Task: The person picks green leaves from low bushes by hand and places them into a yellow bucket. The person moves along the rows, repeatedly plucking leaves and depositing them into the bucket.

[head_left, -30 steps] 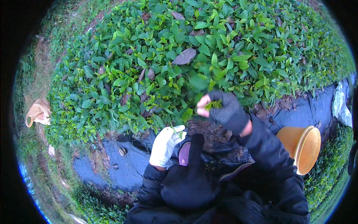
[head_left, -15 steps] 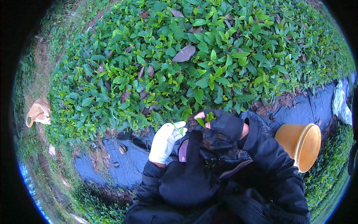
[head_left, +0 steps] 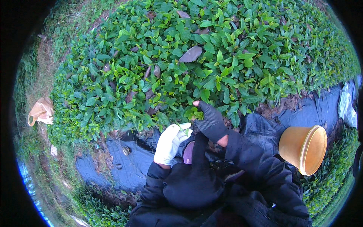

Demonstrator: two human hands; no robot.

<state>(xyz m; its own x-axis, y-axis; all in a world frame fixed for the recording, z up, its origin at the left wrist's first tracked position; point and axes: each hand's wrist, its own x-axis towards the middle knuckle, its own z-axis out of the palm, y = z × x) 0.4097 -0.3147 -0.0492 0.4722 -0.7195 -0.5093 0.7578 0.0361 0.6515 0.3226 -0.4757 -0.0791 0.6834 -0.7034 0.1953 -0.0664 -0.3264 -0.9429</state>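
My left hand, in a white glove, is at the near edge of a dense green leafy shrub. Its fingers are closed on a small green leaf sprig. Just to the right, my right hand wears a black fingerless glove with a dotted pattern. Bright green leaves show between its curled fingers, and a bare fingertip touches the foliage. Part of the grip is hidden behind the glove.
A tan bucket lies tilted to the right on black plastic sheeting. Clear plastic is farther right. An orange-tan bag sits at the far left. Dry brown leaves, one large, rest on the shrub.
My right hand has moved left and slightly up into the shrub's edge, carrying its leaves. My left hand has barely moved and keeps its sprig. The view has shifted a little.
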